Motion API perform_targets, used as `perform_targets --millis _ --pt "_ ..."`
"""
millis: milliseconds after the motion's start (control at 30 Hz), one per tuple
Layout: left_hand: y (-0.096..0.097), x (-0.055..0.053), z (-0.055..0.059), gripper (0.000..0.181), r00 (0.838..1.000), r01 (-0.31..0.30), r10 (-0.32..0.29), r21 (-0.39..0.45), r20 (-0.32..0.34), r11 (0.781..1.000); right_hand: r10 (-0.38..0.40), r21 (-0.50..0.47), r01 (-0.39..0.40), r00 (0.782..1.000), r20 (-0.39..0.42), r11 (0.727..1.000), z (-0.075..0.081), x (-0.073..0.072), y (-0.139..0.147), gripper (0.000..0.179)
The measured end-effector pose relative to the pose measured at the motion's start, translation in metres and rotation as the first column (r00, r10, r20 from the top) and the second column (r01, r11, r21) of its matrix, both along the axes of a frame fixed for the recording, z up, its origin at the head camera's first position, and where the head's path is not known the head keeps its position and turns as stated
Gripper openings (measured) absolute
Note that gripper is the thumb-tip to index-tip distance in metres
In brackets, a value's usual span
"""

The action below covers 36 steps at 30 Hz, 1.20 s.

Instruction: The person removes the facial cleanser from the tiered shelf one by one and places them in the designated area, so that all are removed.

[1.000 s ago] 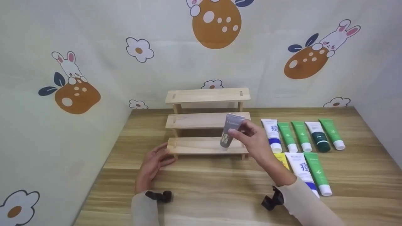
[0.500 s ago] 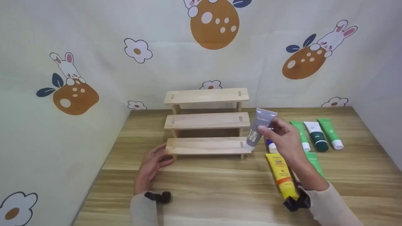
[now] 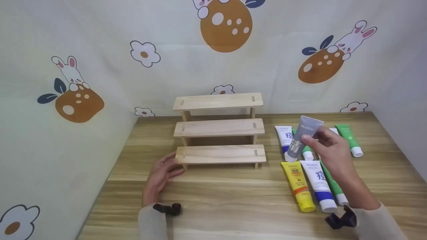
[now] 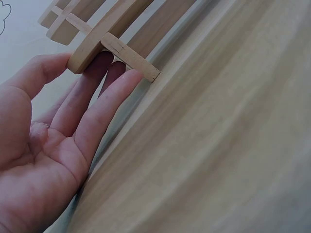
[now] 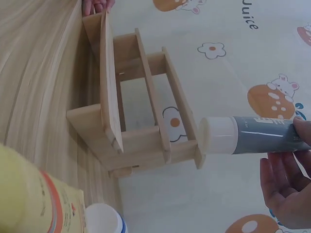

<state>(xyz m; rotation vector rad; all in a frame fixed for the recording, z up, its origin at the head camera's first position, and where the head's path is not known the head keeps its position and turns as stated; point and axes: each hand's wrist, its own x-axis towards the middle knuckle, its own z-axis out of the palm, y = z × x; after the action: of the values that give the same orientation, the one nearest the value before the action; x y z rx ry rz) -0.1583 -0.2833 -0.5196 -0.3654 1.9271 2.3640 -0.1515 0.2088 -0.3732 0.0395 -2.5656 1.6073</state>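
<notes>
A three-tier wooden shelf [image 3: 220,154] stands at the middle of the table. My left hand [image 3: 162,175] grips the left end of its lowest board; in the left wrist view the thumb [image 4: 48,68] is at the board's edge and the fingers reach beneath. My right hand [image 3: 335,155] pinches a grey squeeze tube [image 3: 302,138] near its flat end. The white cap points down and left, above the rows of tubes. In the right wrist view, the grey tube [image 5: 267,136] lies between thumb and fingers, apart from the shelf [image 5: 112,87].
On the table's right lie a yellow tube [image 3: 298,186], a white-and-blue tube [image 3: 318,183] and a green tube [image 3: 335,186]. Behind them is a row of several more tubes, including a green one [image 3: 348,140], partly covered by my right hand. Patterned cloth [image 3: 180,73] hangs behind the table.
My right hand has carried the grey tube rightward, from in front of the shelf to above the tubes. My left hand has stayed at the shelf's left end.
</notes>
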Motion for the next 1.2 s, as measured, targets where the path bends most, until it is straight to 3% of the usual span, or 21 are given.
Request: perform_targets --millis 433,567,700,900,1033,1133,1200 --pt "0.001 0.0 0.0 0.048 0.999 -0.012 0.012 0.011 -0.036 1.0 -0.105 -0.021 0.106 0.994 0.036 0.994 -0.018 0.003 0.044 0.063" --pt "0.001 0.0 -0.001 0.047 0.999 -0.021 0.022 0.013 -0.032 1.0 -0.109 -0.124 0.113 0.993 0.036 0.986 -0.024 0.003 0.055 0.044" --pt "0.001 0.0 -0.001 0.047 0.999 -0.025 0.025 0.014 -0.03 1.0 -0.103 -0.268 0.11 0.994 0.039 0.957 -0.032 0.002 0.071 0.024" --pt "0.001 0.0 -0.001 0.049 0.999 -0.021 0.021 0.01 -0.031 1.0 -0.097 -0.437 0.118 0.993 0.069 0.892 -0.04 -0.002 0.098 0.022" --pt "0.001 0.0 -0.001 0.05 0.999 -0.018 0.019 0.012 -0.034 1.0 -0.1 -0.482 0.123 0.992 0.074 0.868 -0.047 -0.005 0.113 0.021" --pt "0.001 0.0 -0.001 0.048 0.999 -0.02 0.021 0.02 -0.03 1.0 -0.106 -0.444 0.133 0.991 0.087 0.886 -0.053 -0.008 0.124 0.02" --pt "0.001 0.001 -0.001 0.047 0.999 -0.022 0.022 0.026 -0.023 0.999 -0.103 -0.359 0.134 0.989 0.106 0.924 -0.057 -0.009 0.131 0.018"
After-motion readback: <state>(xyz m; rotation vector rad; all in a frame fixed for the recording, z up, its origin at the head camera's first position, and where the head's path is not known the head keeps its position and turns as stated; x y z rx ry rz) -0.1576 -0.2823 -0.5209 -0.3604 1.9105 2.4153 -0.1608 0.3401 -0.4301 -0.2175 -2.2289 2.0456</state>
